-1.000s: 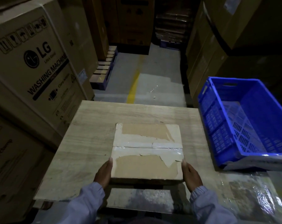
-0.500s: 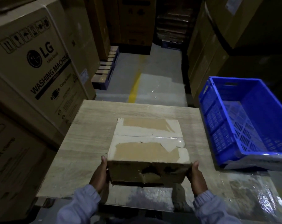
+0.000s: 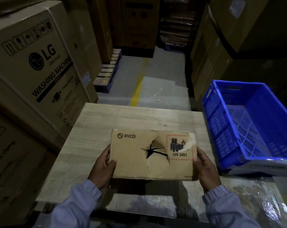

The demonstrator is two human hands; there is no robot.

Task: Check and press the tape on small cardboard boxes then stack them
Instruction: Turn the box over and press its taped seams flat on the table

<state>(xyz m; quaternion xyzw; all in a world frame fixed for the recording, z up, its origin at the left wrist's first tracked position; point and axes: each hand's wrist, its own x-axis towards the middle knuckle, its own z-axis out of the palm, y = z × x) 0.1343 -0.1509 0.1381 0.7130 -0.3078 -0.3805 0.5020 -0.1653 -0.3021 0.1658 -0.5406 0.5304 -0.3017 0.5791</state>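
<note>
Hands [image 3: 103,165] [image 3: 205,168] round torn box [image 3: 131,159], crate [image 3: 221,129] alongside

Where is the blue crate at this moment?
In the head view, the blue crate stands at the right, right of the wooden board and the right hand holding the PICO box.

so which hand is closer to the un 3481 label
Right. The right hand grips the box edge just beside the label; the left hand grips the far edge, across the tear.
</note>
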